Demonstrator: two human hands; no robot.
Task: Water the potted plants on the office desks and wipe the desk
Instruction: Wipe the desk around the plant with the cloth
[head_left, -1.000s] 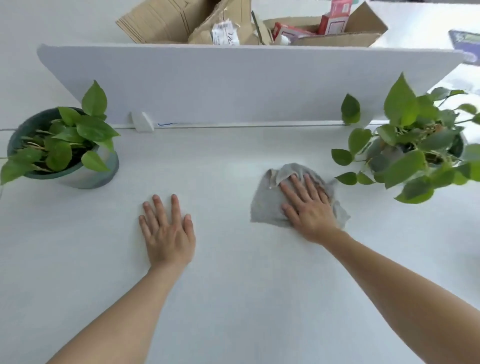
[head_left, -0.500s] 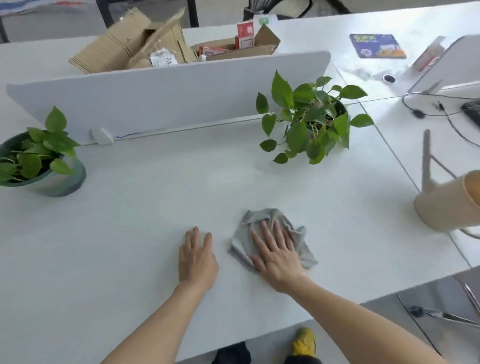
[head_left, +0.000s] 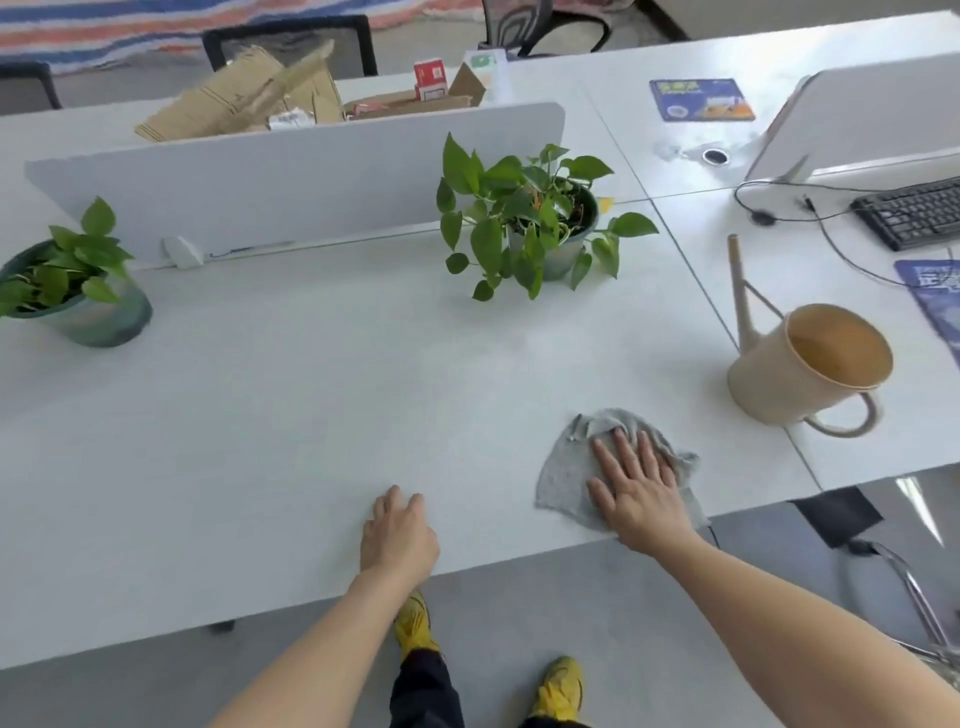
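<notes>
Both hands are sitting closer to the front edge of the desk than they were 1 second ago: the right hand and the grey cloth under it were then in the middle of the top, just beside the leaves of the right plant, and now they are lying near the front right corner, well apart from that plant. The left hand is also drawing back, and its fingers, which were flat and spread, are now bending loosely and holding nothing. I am judging that it is resting there only to steady the body during the wiping. The right hand is pressing the cloth with straight fingers, a little spread, the palm covering the rear part of it, so the whole cloth is sliding with the hand instead of bunching. My view is also pulling back, so the beige watering can is now showing, standing upright on the right side of the desk near the cloth but not touching it. It seems parked there out of the wiping path. The 2 pots, the right plant and the left plant, are staying by the divider. From here I am reading the watering as probably finished and the wiping as reaching its last strip.
</notes>
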